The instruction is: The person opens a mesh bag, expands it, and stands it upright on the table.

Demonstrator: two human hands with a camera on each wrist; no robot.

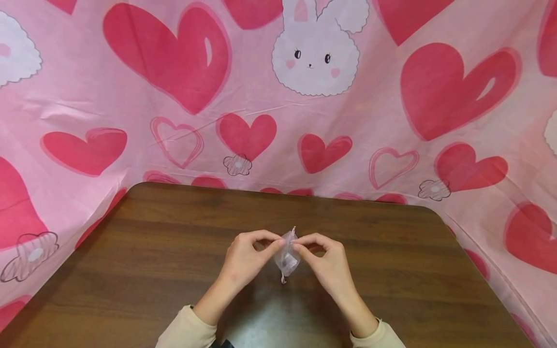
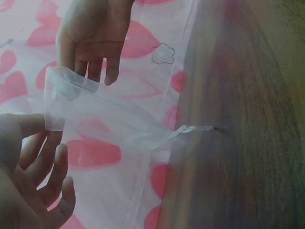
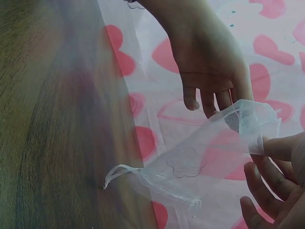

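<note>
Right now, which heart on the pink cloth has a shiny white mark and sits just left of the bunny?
The big solid red heart at the top, left of the bunny face. The small hearts lower down are plain or only outlines.

Sheer pouch (image 2: 102, 117) mid-frame, pinched at left by left hand (image 2: 28, 176), upper left by right hand (image 2: 93, 38); tabletop (image 2: 248, 143) at right.

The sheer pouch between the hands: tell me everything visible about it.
The pouch is a small, see-through white mesh bag, like organza, gathered near one end with a thin drawstring tail trailing out. It hangs above the wooden table. The left hand and right hand each pinch one side of its mouth. A small dark item shows inside.
</note>
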